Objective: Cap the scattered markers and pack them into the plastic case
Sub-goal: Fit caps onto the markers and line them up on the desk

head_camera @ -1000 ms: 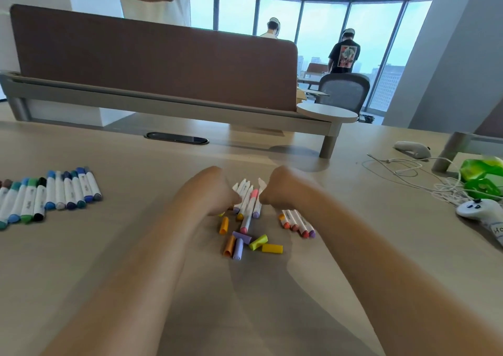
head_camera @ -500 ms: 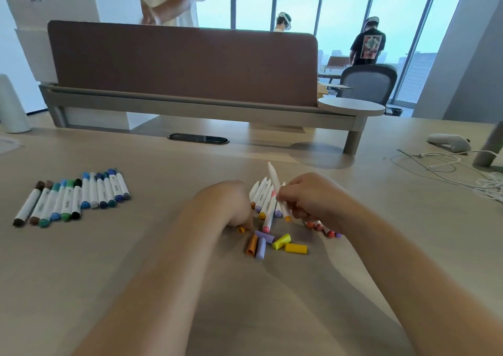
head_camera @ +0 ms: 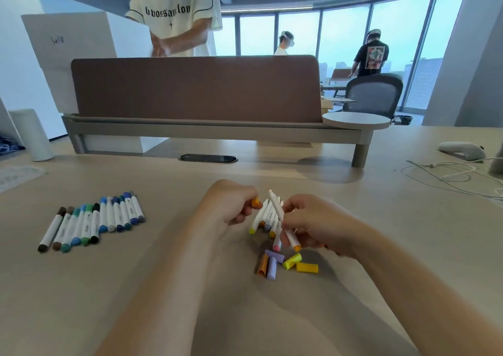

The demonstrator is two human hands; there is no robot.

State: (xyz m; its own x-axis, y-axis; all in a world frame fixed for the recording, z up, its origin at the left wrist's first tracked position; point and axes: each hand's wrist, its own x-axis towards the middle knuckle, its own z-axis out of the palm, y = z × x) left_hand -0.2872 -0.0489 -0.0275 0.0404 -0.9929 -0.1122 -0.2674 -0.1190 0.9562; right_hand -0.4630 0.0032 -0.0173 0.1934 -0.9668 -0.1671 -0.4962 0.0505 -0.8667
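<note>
- The left hand (head_camera: 231,206) is curled, its thumb and fingertips pinching a small orange plastic cap (head_camera: 255,202) that pokes out toward three o'clock.
- The right hand (head_camera: 313,225) is closed round a white-barrelled marker with an orange end (head_camera: 277,208). The marker is tilted, with its bare tip toward eleven o'clock and the orange end toward five o'clock below the fingers.
- Cap and bare tip are near each other but apart (the tip sits a little higher than the cap).
- Between and beneath the two hands, a heap of uncapped white markers (head_camera: 261,216) lies on the pale wooden table (head_camera: 81,287), their coloured ends pointing roughly to six o'clock.
- At six o'clock from that heap lie the loose plastic caps (head_camera: 272,268): one brown-orange, two lilac, one yellow-green and one yellow, clustered close together.
- At nine o'clock from the hands, well apart, a row of capped white markers with blue, green and brown caps (head_camera: 92,222) lies side by side.
- At twelve o'clock a brown desk divider panel (head_camera: 196,88) stands across the table.
- Toward two o'clock lie a white hand controller (head_camera: 462,150) and a loose white cable (head_camera: 441,174).
</note>
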